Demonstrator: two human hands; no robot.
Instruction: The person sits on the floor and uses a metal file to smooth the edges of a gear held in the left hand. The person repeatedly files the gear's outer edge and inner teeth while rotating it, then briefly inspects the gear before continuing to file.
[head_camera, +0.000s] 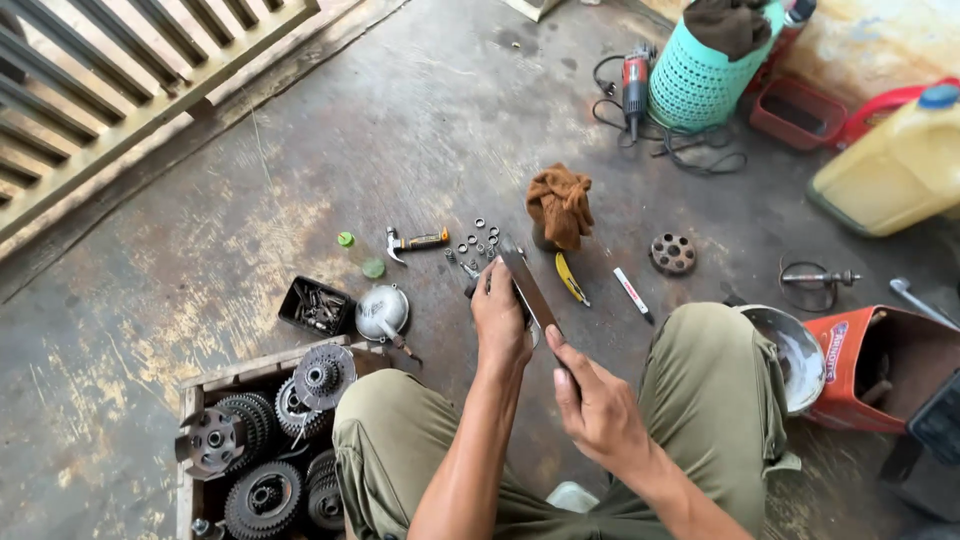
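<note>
A flat metal file (530, 290) is gripped at both ends above the floor (250, 210): L hand (500, 320) clenched on far end w/ a small part, R hand (600, 410) grasping handle for steady strokes; washers (480, 240) kept within reach.

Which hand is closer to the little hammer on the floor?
Left. The left hand grips the far end of the flat metal bar, just right of the hammer. The right hand holds the bar's near end, farther from it.
</note>
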